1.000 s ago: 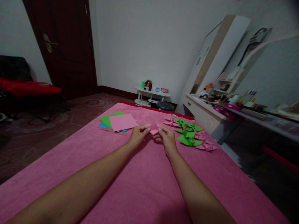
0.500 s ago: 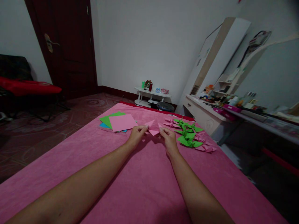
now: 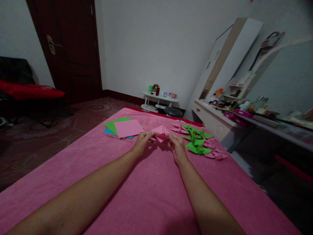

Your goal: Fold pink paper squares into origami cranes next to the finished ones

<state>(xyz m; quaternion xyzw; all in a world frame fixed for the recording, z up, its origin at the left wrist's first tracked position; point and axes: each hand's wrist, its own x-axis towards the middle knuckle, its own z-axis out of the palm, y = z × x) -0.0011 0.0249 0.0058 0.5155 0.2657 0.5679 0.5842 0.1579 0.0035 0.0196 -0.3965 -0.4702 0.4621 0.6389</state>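
Between my hands is a pink folded origami paper (image 3: 161,133), held just over the pink cloth (image 3: 146,182). My left hand (image 3: 143,141) pinches its left side between thumb and fingers. At its right side my right hand (image 3: 177,145) is closed on the paper in the same way. A pale crease line runs down the middle of the paper, and its lower part comes to a point. Left of my left hand lies a stack of square paper sheets (image 3: 128,128), pink on top of green and blue. Beyond my right hand sit several green origami cranes (image 3: 198,143) and pink origami cranes (image 3: 215,155).
Past the far edge of the cloth stands a low white table (image 3: 158,96) with small items on it. A dressing table (image 3: 215,112) crowded with bottles is on the right. A red-covered chair (image 3: 29,90) and a dark door (image 3: 70,49) are on the left.
The pink paper's two spread points have come together into a more compact shape with a central crease. My right fingers have shifted slightly along its edge; both hands stay in nearly the same place.
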